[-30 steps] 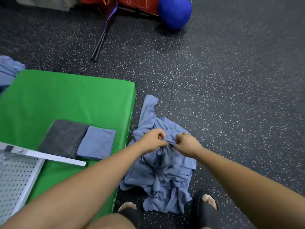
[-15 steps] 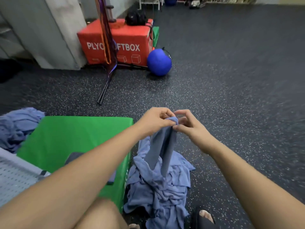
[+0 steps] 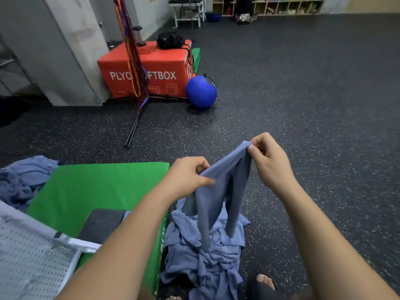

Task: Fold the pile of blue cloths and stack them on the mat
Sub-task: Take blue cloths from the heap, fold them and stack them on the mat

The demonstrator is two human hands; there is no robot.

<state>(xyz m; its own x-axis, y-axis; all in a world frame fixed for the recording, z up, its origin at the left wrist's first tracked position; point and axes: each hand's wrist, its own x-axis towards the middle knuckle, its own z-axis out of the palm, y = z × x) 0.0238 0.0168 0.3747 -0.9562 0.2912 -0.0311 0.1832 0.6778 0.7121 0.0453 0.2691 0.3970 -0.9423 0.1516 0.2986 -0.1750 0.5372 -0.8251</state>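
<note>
Head view: below my grips, the pile of blue cloths (image 3: pixel 205 256) lies on the floor against the side of the green mat (image 3: pixel 97 187), which is to their left. My left grip (image 3: pixel 186 178) and right grip (image 3: pixel 270 161) each pinch the top hem of one cloth (image 3: pixel 216 191), which hangs bunched. I should work outward to the corners and pull it taut. The bare floor (image 3: pixel 324 105) beyond and to the right gives room.

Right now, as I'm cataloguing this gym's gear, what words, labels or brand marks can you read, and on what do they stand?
"PLYO" and "FTBOX": white capitals on the front of the red padded box; letters between are hidden behind hanging orange-purple straps.
White print on the side of the thick green mat: too blurred to read.
The blue cloth held up bears no text.
</note>
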